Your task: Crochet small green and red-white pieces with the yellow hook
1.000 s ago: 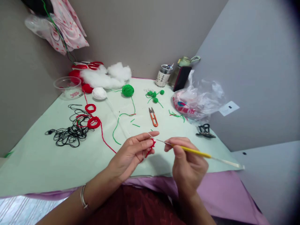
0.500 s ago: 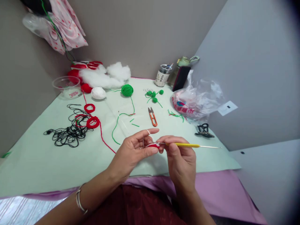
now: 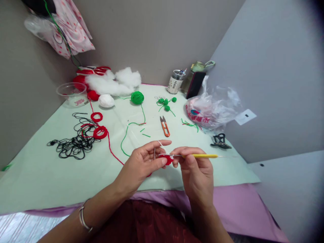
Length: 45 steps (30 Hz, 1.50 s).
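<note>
- Pale green smooth table cover (image 3: 76, 180) spreads under everything, near edge to far wall.
- A clear plastic bag with red lettering (image 3: 212, 104) slumps at the far right.
- White fluffy stuffing (image 3: 129, 80) is heaped at the far left.
- A loose tangle of thin black cord (image 3: 76, 145) lies on the left, beside a flat ring of wound red yarn (image 3: 100, 132).
- The left hand (image 3: 141, 163), near the middle, pinches the work between thumb and fingers, its index finger stretched out under a thin white strand (image 3: 163, 146).
- The right hand (image 3: 198, 172) pinches the handle of a slim yellow-handled metal crochet hook (image 3: 204, 156); whether its fingertips touch the work, I cannot tell.
- A round green yarn ball (image 3: 137, 98) sits far of centre.
- Orange-handled snips (image 3: 165, 127) lie apart from both hands.
- The small red crocheted piece (image 3: 169, 160) is between the hands, the hook's shaft across its top. Its red body appears formed, with a little white at the edge; strand and hook suggest it is unfinished. How many stitches remain cannot be told.
- Tiny green crocheted balls (image 3: 167, 108), seemingly complete, cluster beyond the snips.
</note>
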Available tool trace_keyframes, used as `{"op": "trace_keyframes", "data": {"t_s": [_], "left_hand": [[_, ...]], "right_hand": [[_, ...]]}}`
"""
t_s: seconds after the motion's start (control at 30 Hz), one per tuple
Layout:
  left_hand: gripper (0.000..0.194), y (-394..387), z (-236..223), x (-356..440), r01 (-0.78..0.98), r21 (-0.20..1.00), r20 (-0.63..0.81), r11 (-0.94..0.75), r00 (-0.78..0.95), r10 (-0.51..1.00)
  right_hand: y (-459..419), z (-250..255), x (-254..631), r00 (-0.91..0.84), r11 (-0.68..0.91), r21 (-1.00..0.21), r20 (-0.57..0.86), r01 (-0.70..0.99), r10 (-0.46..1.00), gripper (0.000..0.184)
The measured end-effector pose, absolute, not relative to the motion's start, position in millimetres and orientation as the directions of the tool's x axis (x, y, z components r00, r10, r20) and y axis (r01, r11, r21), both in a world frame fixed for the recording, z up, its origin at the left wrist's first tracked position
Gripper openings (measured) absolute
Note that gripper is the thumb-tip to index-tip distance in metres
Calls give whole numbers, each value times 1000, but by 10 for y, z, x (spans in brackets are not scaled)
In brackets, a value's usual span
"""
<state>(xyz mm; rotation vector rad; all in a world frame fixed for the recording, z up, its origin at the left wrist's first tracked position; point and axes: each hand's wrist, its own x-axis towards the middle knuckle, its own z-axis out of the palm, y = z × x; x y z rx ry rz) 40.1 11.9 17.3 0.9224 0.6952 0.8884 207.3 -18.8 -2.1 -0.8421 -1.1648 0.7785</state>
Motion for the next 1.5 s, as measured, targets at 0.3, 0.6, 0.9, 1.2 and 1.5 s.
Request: {"op": "trace_keyframes", "data": {"t_s": [0.3, 0.6, 0.9, 1.2, 1.5], "left_hand": [[36, 99, 172, 384, -324, 901, -124, 288, 442, 888], [34, 67, 183, 451, -302, 931, -95, 205, 340, 936], [34, 68, 140, 410, -345, 895, -129, 284, 409, 904], [42, 73, 94, 442, -369, 861, -141, 351, 489, 861], [33, 66, 130, 460, -370, 854, -155, 366, 491, 857]], "right_hand": [[-283, 23, 2131, 154, 507, -862, 498, -16, 853, 16], [-410, -87, 2142, -2, 710, -592, 767, 383, 641, 32], [-336, 23, 2093, 230, 481, -873, 454, -82, 861, 18], [-241, 40, 2108, 205, 372, -881, 322, -293, 924, 15], [-208, 46, 2170, 75, 216, -888, 203, -407, 976, 21]]}}
